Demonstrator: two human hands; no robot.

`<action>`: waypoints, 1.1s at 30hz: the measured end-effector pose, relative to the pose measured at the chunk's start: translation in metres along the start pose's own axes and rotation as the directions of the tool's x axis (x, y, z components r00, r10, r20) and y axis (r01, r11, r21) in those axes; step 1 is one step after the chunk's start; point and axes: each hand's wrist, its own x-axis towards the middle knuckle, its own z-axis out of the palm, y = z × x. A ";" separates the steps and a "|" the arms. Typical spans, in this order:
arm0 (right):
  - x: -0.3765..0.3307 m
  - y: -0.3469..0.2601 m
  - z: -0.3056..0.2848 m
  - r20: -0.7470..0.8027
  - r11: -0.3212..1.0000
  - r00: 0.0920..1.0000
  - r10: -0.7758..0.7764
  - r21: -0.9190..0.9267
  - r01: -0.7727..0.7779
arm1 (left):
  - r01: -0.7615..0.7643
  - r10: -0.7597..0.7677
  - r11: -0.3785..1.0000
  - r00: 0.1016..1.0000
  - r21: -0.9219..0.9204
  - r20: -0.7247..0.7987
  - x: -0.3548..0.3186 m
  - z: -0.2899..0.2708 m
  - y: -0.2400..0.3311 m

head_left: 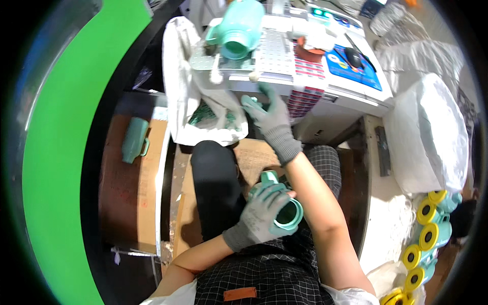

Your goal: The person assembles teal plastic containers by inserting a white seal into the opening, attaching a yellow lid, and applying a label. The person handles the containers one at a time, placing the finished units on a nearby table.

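Note:
Both hands wear grey gloves with green-tinted fingers. My left hand [262, 216] is wrapped round a mint-green plastic jug [290, 214] above my lap; its round mouth faces up and to the right, and its handle sticks up behind my fingers. My right hand [272, 114] reaches forward to the front edge of the white worktable [264, 81], fingers apart, above the right side of an open white sack [178, 101]. Green scraps [206, 114] lie inside the sack. On the table, another mint-green jug [241, 30] lies with its mouth toward me.
A lone green jug [134, 140] lies in the brown bin at left, beside a bright green panel [61, 168]. A black mouse [353, 57] rests on a blue pad [363, 73]. At right are a large translucent bag [427, 134] and several jugs with yellow bases [428, 236].

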 end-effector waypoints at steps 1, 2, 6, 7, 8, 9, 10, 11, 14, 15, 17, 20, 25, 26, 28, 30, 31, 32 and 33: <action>0.008 0.017 -0.004 0.020 0.999 0.999 -0.035 -0.012 0.035 | -0.008 0.007 1.000 0.999 -0.009 -0.036 0.005 -0.006 0.000; 0.008 0.023 0.000 -0.001 0.999 1.000 -0.006 -0.041 0.006 | -0.004 0.004 1.000 0.998 -0.015 -0.056 0.005 -0.007 -0.003; -0.008 0.006 -0.003 -0.107 0.996 0.991 -0.079 -0.043 0.074 | -0.074 0.074 0.997 0.992 0.001 -0.100 0.000 0.000 -0.006; -0.012 -0.001 0.000 -0.097 0.999 0.994 -0.054 0.002 0.054 | -0.057 0.059 0.998 0.995 0.035 -0.083 -0.003 -0.004 -0.004; -0.014 -0.003 0.004 -0.077 0.998 0.997 -0.030 0.047 0.033 | -0.048 0.048 0.999 0.996 0.006 -0.070 -0.003 -0.002 -0.005; -0.009 0.006 0.005 -0.086 0.990 0.995 0.046 0.140 -0.033 | -0.034 0.033 0.999 0.997 -0.021 -0.063 -0.003 0.004 -0.008; -0.001 0.008 0.009 0.012 0.985 0.996 0.092 0.148 -0.092 | -0.047 0.045 0.999 0.997 -0.025 -0.066 -0.008 0.008 -0.013; 0.010 0.012 0.011 0.105 0.978 0.986 0.133 0.149 -0.148 | -0.042 0.041 0.999 0.999 -0.026 -0.023 -0.006 0.003 -0.010; 0.046 0.037 0.038 0.297 0.981 0.935 0.192 -0.098 -0.170 | 0.000 0.001 1.000 1.000 -0.011 0.030 -0.010 0.002 -0.007; 0.050 0.051 0.048 0.298 0.989 0.943 0.145 -0.010 -0.149 | 0.012 -0.010 0.999 0.999 -0.049 0.042 -0.010 0.000 -0.005; 0.050 0.049 0.041 0.370 0.966 0.915 0.163 0.127 -0.223 | 0.019 -0.018 0.999 0.999 -0.046 0.027 -0.017 0.000 -0.007; 0.027 0.036 -0.025 0.347 0.890 0.885 0.312 0.220 -0.400 | -0.006 0.008 0.999 1.000 -0.052 0.026 -0.005 -0.001 -0.007; -0.113 0.012 -0.152 0.002 0.988 0.989 0.151 -0.019 -0.151 | 0.008 -0.014 0.978 1.000 -0.210 -0.028 -0.011 0.005 -0.029; -0.144 0.009 -0.180 -0.153 0.978 0.970 0.187 -0.066 -0.199 | 0.001 -0.017 0.971 0.998 -0.239 -0.064 -0.011 0.008 -0.033; -0.206 0.019 -0.237 -0.438 0.953 0.886 0.154 -0.170 -0.250 | 0.003 -0.012 0.992 0.998 -0.129 -0.068 -0.001 0.002 -0.029; -0.256 0.028 -0.295 -0.668 0.916 0.743 0.044 -0.271 -0.297 | -0.001 -0.005 0.991 0.999 -0.133 -0.044 0.006 0.004 -0.030; -0.271 0.028 -0.307 -0.762 0.898 0.647 0.009 -0.279 -0.341 | -0.009 0.005 0.978 1.000 -0.207 -0.020 0.006 -0.001 -0.048; -0.278 0.019 -0.329 -0.788 0.799 0.613 -0.063 -0.408 -0.442 | 0.054 -0.048 0.980 0.998 -0.194 0.037 0.009 -0.006 -0.047; -0.276 0.010 -0.349 -0.802 0.671 0.581 -0.140 -0.509 -0.540 | 0.113 -0.097 0.978 0.991 -0.175 0.094 0.012 -0.010 -0.042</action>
